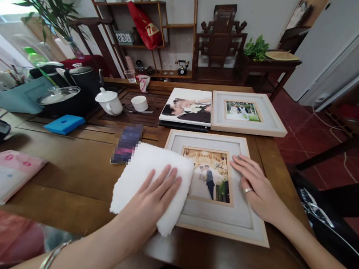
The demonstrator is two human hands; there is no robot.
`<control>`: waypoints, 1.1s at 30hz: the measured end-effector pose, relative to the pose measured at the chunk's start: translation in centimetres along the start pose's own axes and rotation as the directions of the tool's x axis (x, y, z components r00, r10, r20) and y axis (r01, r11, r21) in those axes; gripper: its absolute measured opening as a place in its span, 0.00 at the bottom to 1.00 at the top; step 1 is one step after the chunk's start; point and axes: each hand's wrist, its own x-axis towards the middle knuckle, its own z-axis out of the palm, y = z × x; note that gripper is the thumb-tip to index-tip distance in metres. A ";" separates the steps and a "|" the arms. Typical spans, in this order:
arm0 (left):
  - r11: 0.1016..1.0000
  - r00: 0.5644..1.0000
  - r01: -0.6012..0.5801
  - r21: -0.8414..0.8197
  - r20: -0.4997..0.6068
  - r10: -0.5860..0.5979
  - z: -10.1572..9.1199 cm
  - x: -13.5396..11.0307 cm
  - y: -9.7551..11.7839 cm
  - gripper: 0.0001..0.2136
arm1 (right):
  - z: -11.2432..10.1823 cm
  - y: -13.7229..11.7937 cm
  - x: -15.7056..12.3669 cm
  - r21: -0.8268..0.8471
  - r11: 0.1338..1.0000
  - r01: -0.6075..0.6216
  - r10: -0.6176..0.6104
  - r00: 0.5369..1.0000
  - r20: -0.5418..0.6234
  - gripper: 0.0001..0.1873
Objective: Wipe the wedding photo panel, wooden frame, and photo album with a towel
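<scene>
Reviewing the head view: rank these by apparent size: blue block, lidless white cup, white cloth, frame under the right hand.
Largest to smallest:
1. Frame, partly covered
2. White cloth
3. Blue block
4. Lidless white cup

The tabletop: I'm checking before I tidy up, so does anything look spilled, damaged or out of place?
No spill or damage is visible. One mildly odd thing: a crumpled pink-and-white scrap beyond the white cup, looking dropped rather than placed. The picture frame under the right hand lies flat.

Looks like home: white teapot (109, 102), carved wooden chair (221, 37), ornament shelves (179, 25).
</scene>
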 end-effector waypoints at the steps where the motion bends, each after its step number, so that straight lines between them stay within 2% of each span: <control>1: 1.000 1.000 0.017 -0.017 -0.013 -0.017 0.1 0.1 -0.2 0.47 | 0.0 0.0 0.0 -0.002 1.000 0.000 0.000 1.000 -0.001 0.27; 3: 0.997 0.997 0.054 -0.057 -0.052 -0.057 0.2 1.4 -1.3 0.48 | -0.1 0.0 0.0 -0.006 1.000 0.002 -0.003 1.000 -0.008 0.27; 6: 0.992 0.984 0.093 -0.089 -0.147 -0.105 0.2 5.0 -3.5 0.46 | -0.1 0.1 0.0 -0.005 1.000 0.017 -0.017 1.000 -0.008 0.27; 10: 0.990 0.956 0.139 -0.021 -0.259 -0.140 -0.1 9.8 -5.4 0.41 | -0.1 0.2 0.0 -0.009 1.000 0.022 -0.022 1.000 -0.006 0.27; 12: 0.984 0.956 0.173 0.050 -0.247 -0.156 -0.3 11.3 -5.6 0.39 | -0.1 0.1 0.0 -0.009 1.000 0.015 -0.015 1.000 -0.002 0.27; 14: 0.972 0.969 0.192 0.134 -0.181 -0.166 -0.6 11.8 -5.4 0.37 | -0.1 0.1 0.0 -0.006 1.000 0.008 -0.008 1.000 0.004 0.27; 18: 0.945 0.987 0.161 0.283 -0.027 -0.159 -1.2 10.2 -3.4 0.33 | -0.1 0.3 0.1 -0.004 1.000 0.014 -0.014 1.000 0.006 0.26; 22: 0.917 0.984 0.131 0.377 0.065 -0.167 -1.1 5.2 0.6 0.30 | -0.1 0.4 0.2 -0.004 1.000 0.012 -0.012 1.000 0.006 0.26; 26: 0.911 0.993 0.090 0.402 -0.102 -0.053 -0.4 -0.5 4.8 0.25 | 0.0 0.4 0.2 -0.011 1.000 0.009 -0.009 1.000 0.011 0.26; 28: 0.926 0.987 0.071 0.370 -0.160 -0.012 0.0 -2.1 6.0 0.25 | 0.0 0.4 0.2 -0.012 1.000 0.010 -0.010 1.000 0.008 0.25; 30: 0.942 0.985 0.066 0.330 -0.175 -0.007 0.2 -2.3 6.2 0.26 | 0.0 0.4 0.2 -0.012 1.000 0.006 -0.006 1.000 0.007 0.25; 33: 0.960 0.984 0.090 0.264 -0.171 -0.046 0.6 -0.4 4.7 0.32 | 0.0 0.3 0.1 -0.013 1.000 0.006 -0.006 1.000 0.006 0.25</control>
